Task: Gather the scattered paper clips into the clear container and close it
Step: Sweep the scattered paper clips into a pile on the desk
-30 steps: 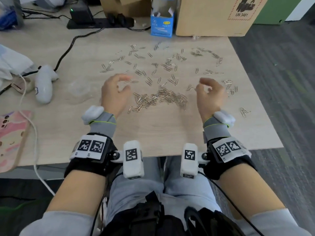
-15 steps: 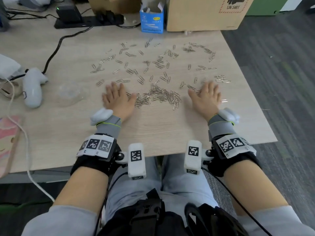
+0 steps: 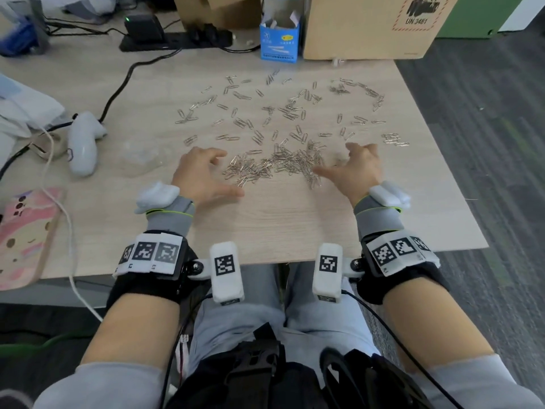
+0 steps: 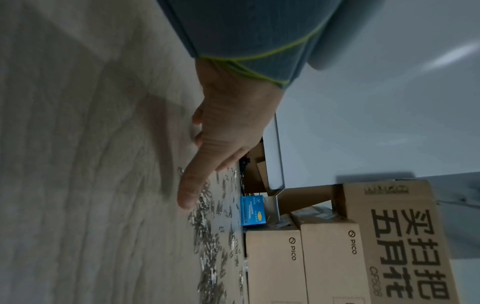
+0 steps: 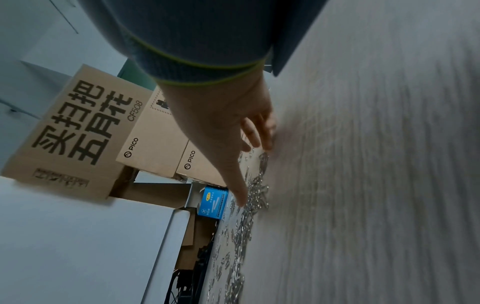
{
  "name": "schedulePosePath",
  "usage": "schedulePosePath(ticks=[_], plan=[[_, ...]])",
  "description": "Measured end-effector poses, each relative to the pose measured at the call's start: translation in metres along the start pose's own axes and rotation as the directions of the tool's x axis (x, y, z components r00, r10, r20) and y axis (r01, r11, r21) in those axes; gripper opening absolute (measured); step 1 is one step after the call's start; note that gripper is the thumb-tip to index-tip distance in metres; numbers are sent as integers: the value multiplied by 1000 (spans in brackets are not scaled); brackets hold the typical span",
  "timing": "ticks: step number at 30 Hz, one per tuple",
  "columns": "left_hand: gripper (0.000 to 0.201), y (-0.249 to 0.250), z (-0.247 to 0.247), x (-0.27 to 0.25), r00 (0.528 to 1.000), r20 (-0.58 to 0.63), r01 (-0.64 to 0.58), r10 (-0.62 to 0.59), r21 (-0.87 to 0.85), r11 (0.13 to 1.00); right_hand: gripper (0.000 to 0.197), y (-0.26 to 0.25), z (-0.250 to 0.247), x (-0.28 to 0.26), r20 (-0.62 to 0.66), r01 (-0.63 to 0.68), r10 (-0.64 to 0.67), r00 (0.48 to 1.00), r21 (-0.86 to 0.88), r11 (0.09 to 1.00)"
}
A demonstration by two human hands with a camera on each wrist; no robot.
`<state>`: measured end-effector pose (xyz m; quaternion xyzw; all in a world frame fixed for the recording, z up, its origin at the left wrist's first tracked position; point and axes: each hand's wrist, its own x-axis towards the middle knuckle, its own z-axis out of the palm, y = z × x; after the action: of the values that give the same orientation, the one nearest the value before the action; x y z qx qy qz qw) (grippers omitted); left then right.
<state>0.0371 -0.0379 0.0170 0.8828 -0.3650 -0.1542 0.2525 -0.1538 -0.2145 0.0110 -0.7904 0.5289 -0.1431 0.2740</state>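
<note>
Change: both hands flat, palms down on the surface half a second ago; now raised at the knuckles, fingers spread and bent like claws either side of the paper clip pile (image 3: 277, 166).
Writing: "UN 3481" on the big cardboard box (image 3: 374, 25) beyond the pile; "PICO" twice and "CF508" with large Chinese characters on stacked cartons (image 4: 335, 244), legible only from the wrists; print on the blue box (image 3: 279, 39) too small to read.
Head view only: clear container (image 3: 141, 157), faint and see-through, left of the pile and just beyond the left hand; white controller (image 3: 84, 143) further left; pink patterned case (image 3: 23, 234) at the near left edge; black power strip (image 3: 177, 39) far left of the blue box.
Wrist views only: cartons piled behind the surface, thumbs seen from below.
Left hand (image 3: 200, 172): wide, holding nothing; thumb pointing at the near left end of the pile, fingertips at its far left edge.
Right hand (image 3: 354, 169): wide, holding nothing; thumb reaching into the right end of the pile, fingers down on the surface; contact with clips not certain.
Paper clips: dense pile between the hands, many more strewn beyond it toward the blue box.
</note>
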Motion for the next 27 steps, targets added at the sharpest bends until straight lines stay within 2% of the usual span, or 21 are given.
schedulePosePath(ticks=[3,6,8,11,13,16,18,19,21,23,25,27], plan=[[59,0,12,4,1000,4,-14,15,-154,988,58,-4,10,0,93,48,-53,994,57,997],[38,8,25,13,998,-59,-44,32,-225,973,42,-14,19,0,121,125,-142,983,137,983],[31,17,36,20,994,-94,-75,53,-241,968,40,-20,27,0,127,143,-168,978,184,972],[27,31,44,34,990,-83,-128,112,-234,964,39,-27,35,9,146,140,-182,973,258,956],[26,34,43,39,984,-91,-173,154,-263,949,35,-26,33,14,99,121,-162,982,330,936],[22,23,31,56,959,-263,-178,106,-268,947,32,-16,19,36,-124,75,-35,992,337,938],[26,8,24,63,927,-367,-143,79,-151,978,42,-2,9,45,-244,8,40,969,190,982],[32,1,20,67,927,-368,-105,67,-86,991,49,4,5,51,-249,-45,70,966,105,993],[47,-9,16,71,956,-294,19,-10,26,999,64,14,4,62,-194,-164,155,969,-28,986],[61,-12,17,77,966,-208,178,-152,114,977,74,19,6,75,-137,-249,238,962,-69,966],[68,-11,21,81,960,-128,268,-247,177,947,78,18,10,83,-77,-259,254,964,-75,963],[71,-9,28,80,962,-78,272,-261,229,935,77,14,14,83,-23,-195,193,981,-124,973]])
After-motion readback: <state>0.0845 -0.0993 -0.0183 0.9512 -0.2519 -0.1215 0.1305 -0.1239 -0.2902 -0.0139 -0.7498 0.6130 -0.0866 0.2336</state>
